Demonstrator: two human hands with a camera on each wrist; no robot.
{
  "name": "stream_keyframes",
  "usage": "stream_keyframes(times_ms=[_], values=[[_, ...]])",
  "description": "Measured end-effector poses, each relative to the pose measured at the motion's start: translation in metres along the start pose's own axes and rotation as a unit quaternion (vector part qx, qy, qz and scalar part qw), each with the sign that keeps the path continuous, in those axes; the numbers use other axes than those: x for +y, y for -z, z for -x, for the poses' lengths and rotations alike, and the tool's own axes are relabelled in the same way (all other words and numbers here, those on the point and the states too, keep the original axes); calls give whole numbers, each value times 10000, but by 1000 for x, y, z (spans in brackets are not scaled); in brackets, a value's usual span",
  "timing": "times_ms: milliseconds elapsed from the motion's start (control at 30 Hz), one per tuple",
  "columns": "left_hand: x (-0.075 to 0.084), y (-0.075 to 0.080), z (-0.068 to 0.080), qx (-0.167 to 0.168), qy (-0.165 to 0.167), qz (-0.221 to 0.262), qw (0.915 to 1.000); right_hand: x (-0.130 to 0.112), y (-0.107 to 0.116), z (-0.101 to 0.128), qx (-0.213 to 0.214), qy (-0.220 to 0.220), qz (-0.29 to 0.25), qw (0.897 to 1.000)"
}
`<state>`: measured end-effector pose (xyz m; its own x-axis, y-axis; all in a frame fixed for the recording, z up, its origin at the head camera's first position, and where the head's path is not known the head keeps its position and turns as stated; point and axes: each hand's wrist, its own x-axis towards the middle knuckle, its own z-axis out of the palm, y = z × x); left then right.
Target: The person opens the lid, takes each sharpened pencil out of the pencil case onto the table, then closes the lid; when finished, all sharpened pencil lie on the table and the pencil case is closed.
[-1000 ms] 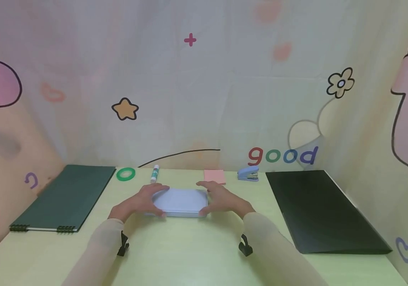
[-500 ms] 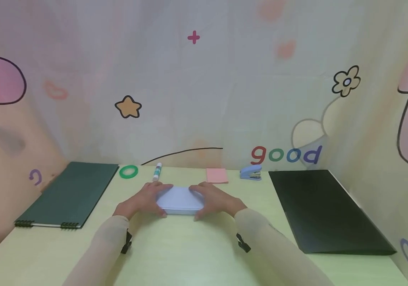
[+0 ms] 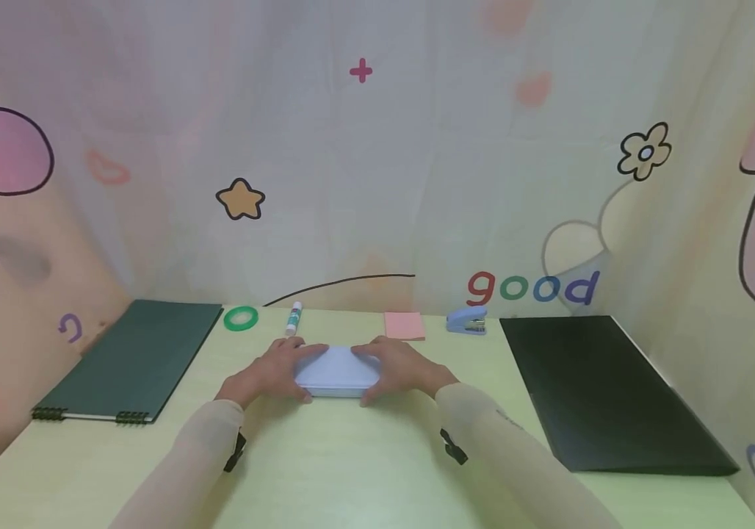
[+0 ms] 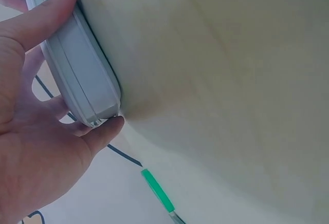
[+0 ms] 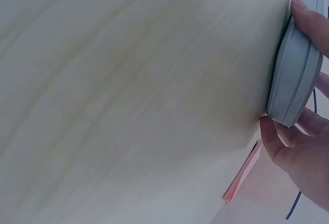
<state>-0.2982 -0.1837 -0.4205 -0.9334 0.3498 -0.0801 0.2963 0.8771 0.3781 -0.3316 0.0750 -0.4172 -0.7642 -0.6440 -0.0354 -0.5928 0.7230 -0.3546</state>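
Observation:
A flat, pale blue lidded box point(image 3: 338, 371) lies on the table in front of the person. At its left end the left hand point(image 3: 272, 371) grips it, thumb on the near side and fingers round the end and back. The right hand point(image 3: 407, 366) holds the other end the same way. In the left wrist view, a seam runs along the side of the box point(image 4: 87, 70) and the thumb presses its long side. The right wrist view shows fingertips at the lower corner of the box point(image 5: 290, 80).
Behind the hands stand a green tape roll point(image 3: 228, 320), a glue stick point(image 3: 294, 320), pink sticky notes point(image 3: 405, 326) and a blue stapler point(image 3: 466, 321). A dark green spiral notebook point(image 3: 129, 360) lies left, a black folder point(image 3: 615, 397) right. A printed curtain point(image 3: 324, 184) hangs behind.
The right hand has moved left, farther over the box's right end, and both hands now cover more of its ends. The head view has shifted slightly.

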Motion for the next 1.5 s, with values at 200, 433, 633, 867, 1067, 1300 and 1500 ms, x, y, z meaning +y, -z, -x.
stream_keyframes(times_ms=[200, 433, 633, 867, 1067, 1300, 1500], values=[[3, 0, 0, 22, -42, -134, 9999, 1, 6, 0, -136, -32, 106, 9998], [8, 3, -2, -28, -25, -298, 9996, 0, 16, 0, -318, -534, -377, 9974], [8, 0, -2, -59, -94, -67, 9999, 4, -1, 11, -103, -161, -160, 9997], [1, -3, 0, -16, 127, 79, 9999, 8, -8, 24, 259, 20, -612, 9978], [-18, -3, 0, 151, 284, 892, 9955, 10, 3, 24, 330, -108, -1065, 9937], [-32, 2, 5, 416, 262, 1558, 9866, 14, 11, 19, 380, -439, -1617, 9851], [-36, 6, 9, 519, 410, 1917, 9792, 14, 14, 14, 544, -622, -1672, 9825]])
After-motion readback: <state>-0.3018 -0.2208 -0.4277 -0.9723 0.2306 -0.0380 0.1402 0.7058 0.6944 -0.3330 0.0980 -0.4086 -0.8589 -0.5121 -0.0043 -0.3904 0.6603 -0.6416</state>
